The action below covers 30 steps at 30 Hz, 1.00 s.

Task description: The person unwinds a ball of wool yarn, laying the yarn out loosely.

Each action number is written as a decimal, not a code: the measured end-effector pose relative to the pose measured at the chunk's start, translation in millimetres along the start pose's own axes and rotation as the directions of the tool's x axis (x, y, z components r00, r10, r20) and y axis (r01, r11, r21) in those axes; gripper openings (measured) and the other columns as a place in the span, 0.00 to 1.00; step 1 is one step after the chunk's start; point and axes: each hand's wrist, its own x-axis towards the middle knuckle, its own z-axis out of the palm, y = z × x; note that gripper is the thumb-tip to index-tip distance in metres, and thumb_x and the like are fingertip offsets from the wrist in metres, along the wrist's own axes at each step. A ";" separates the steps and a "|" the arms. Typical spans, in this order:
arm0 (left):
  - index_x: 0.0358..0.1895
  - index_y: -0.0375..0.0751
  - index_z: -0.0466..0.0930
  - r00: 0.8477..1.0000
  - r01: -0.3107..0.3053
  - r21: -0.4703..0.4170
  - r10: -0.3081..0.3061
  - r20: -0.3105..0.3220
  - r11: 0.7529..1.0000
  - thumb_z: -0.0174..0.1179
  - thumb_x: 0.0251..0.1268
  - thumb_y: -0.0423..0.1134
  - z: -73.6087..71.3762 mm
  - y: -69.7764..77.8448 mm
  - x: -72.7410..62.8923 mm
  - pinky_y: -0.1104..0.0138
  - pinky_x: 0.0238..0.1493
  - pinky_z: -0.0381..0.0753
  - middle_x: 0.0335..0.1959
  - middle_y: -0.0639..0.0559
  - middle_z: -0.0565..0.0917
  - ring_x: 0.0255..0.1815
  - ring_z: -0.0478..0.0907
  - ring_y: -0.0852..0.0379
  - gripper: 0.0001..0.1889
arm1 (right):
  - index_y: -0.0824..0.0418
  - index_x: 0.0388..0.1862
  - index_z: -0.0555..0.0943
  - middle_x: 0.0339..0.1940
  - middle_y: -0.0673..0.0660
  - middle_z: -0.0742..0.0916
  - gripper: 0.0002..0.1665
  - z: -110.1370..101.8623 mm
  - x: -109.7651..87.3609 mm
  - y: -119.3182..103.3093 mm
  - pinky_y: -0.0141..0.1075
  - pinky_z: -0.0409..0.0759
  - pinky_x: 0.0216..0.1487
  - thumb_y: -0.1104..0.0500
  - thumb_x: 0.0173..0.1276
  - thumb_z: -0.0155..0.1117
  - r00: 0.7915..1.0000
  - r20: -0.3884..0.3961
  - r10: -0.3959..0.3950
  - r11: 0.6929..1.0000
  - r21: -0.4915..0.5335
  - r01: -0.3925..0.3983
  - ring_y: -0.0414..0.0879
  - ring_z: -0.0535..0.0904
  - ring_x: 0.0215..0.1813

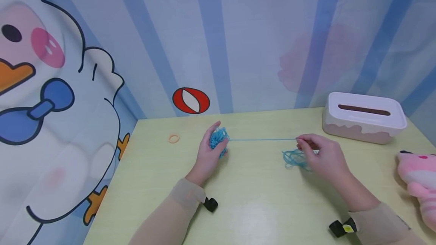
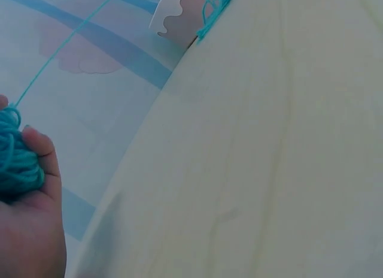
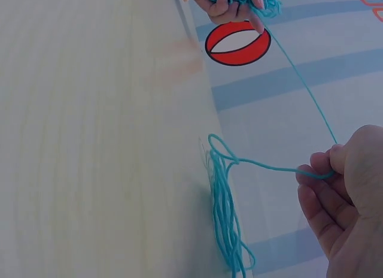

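My left hand (image 1: 208,154) grips a bundled ball of turquoise yarn (image 1: 218,139), fingers and thumb curled about it, above the table. From the ball a single strand (image 1: 262,139) runs straight and taut to my right hand (image 1: 321,156), which pinches it between thumb and fingertips. Below the right hand a loose heap of the same yarn (image 1: 294,158) lies in loops on the table. In the right wrist view, a slack length leads from the pinching fingers (image 3: 326,164) down to that heap (image 3: 224,218).
On the pale wooden table (image 1: 252,199) a small orange ring (image 1: 173,138) lies left of the left hand. A white and pinkish tissue box (image 1: 364,118) stands at the back right, with a pink plush toy (image 1: 420,188) at the right edge. A printed striped curtain (image 1: 252,48) hangs behind.
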 end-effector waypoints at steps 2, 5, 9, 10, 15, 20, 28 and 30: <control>0.80 0.62 0.72 1.000 -0.013 0.005 0.013 0.011 1.000 0.64 0.84 0.44 0.7 -0.7 1.3 0.67 0.55 0.91 0.74 0.45 0.78 0.65 0.78 0.48 0.27 | 0.62 0.50 0.92 0.36 0.55 0.95 0.07 -3.5 -0.1 3.5 0.13 0.74 0.39 0.61 0.78 0.72 1.000 -0.010 0.011 1.000 -0.013 -0.011 0.59 0.94 0.42; 0.76 0.43 0.74 0.998 -0.034 -0.054 0.037 0.054 0.998 0.60 0.86 0.40 1.5 -1.6 2.3 0.65 0.55 0.92 0.66 0.36 0.80 0.57 0.83 0.45 0.22 | 0.63 0.50 0.91 0.35 0.56 0.95 0.08 -7.2 0.6 9.5 0.15 0.74 0.37 0.61 0.79 0.71 0.999 -0.017 0.034 0.999 -0.039 -0.035 0.59 0.94 0.41; 0.71 0.33 0.72 0.994 -0.047 -0.149 0.061 0.091 0.988 0.52 0.89 0.34 1.1 -3.4 2.0 0.62 0.52 0.94 0.62 0.28 0.77 0.50 0.86 0.49 0.16 | 0.64 0.51 0.91 0.37 0.59 0.95 0.10 -10.8 0.4 16.3 0.14 0.73 0.39 0.60 0.81 0.68 0.996 -0.020 0.083 0.994 -0.074 -0.085 0.59 0.93 0.42; 0.70 0.34 0.72 0.994 -0.055 -0.155 0.068 0.084 0.986 0.51 0.89 0.34 0.6 -3.8 1.5 0.63 0.50 0.94 0.64 0.27 0.78 0.48 0.87 0.51 0.15 | 0.65 0.51 0.90 0.37 0.60 0.95 0.10 -11.7 -0.1 17.6 0.15 0.73 0.39 0.60 0.81 0.67 0.995 -0.019 0.097 0.992 -0.082 -0.098 0.59 0.92 0.42; 0.68 0.42 0.76 0.994 -0.108 -0.160 0.110 0.002 0.981 0.47 0.87 0.31 -0.8 -4.5 -0.1 0.65 0.44 0.94 0.64 0.34 0.83 0.43 0.87 0.54 0.16 | 0.66 0.54 0.89 0.42 0.63 0.95 0.15 -16.7 -3.1 26.0 0.24 0.75 0.38 0.57 0.83 0.64 0.981 -0.001 0.194 0.971 -0.138 -0.193 0.56 0.89 0.42; 0.66 0.43 0.77 0.990 -0.136 -0.143 0.129 -0.053 0.980 0.46 0.85 0.31 -1.1 -4.2 -1.6 0.62 0.39 0.93 0.48 0.44 0.87 0.40 0.89 0.52 0.16 | 0.67 0.55 0.89 0.43 0.65 0.95 0.16 -18.9 -5.1 36.7 0.34 0.76 0.37 0.56 0.83 0.63 0.964 0.014 0.265 0.949 -0.182 -0.259 0.55 0.87 0.41; 0.66 0.34 0.77 0.994 -0.108 -0.130 0.106 -0.028 0.986 0.47 0.82 0.33 -2.3 -3.7 -3.1 0.68 0.34 0.82 0.41 0.49 0.79 0.33 0.76 0.54 0.17 | 0.68 0.56 0.89 0.47 0.69 0.93 0.19 -18.9 -7.4 45.7 0.54 0.83 0.44 0.55 0.81 0.64 0.937 0.149 0.317 0.925 -0.265 -0.271 0.62 0.87 0.45; 0.67 0.37 0.77 0.994 -0.110 -0.121 0.110 -0.012 0.986 0.49 0.83 0.34 -2.3 -2.9 -3.6 0.68 0.35 0.82 0.41 0.50 0.78 0.34 0.75 0.54 0.17 | 0.68 0.57 0.89 0.51 0.71 0.92 0.20 -17.8 -6.7 44.4 0.62 0.83 0.51 0.54 0.81 0.64 0.923 0.185 0.337 0.919 -0.278 -0.279 0.67 0.86 0.51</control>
